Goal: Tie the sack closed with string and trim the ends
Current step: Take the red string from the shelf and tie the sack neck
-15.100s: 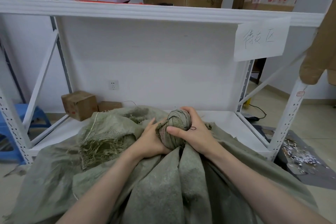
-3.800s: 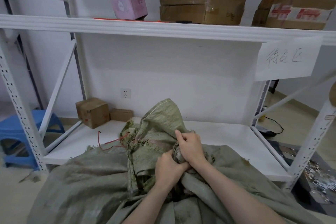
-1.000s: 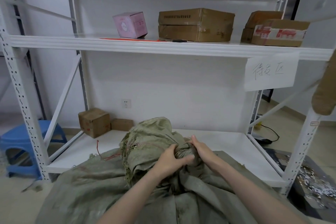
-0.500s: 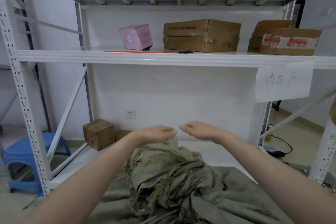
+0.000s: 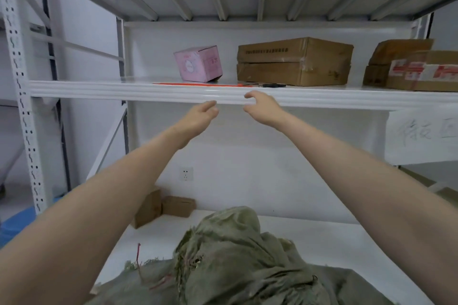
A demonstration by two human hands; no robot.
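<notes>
The green woven sack (image 5: 238, 257) lies on the lower shelf with its gathered mouth bunched upward, and neither hand touches it. Both my arms stretch up to the front edge of the upper shelf (image 5: 124, 91). My left hand (image 5: 200, 116) and my right hand (image 5: 260, 106) hold nothing, fingers loosely curled, just below that edge. A red string (image 5: 198, 84) lies flat along the upper shelf, with a dark scissors-like tool (image 5: 273, 85) beside it. A short red thread (image 5: 138, 252) sticks out of the sack's frayed edge.
On the upper shelf stand a pink box (image 5: 198, 63), a flat cardboard carton (image 5: 293, 62) and taped cartons (image 5: 416, 69). Small cardboard boxes (image 5: 163, 207) sit at the back of the lower shelf. A paper label (image 5: 421, 134) hangs at right. A blue stool (image 5: 14, 225) stands at left.
Both hands let go of the sack's bunched mouth and rose to the upper shelf edge. The view tilted upward, so the sack now sits low in frame.
</notes>
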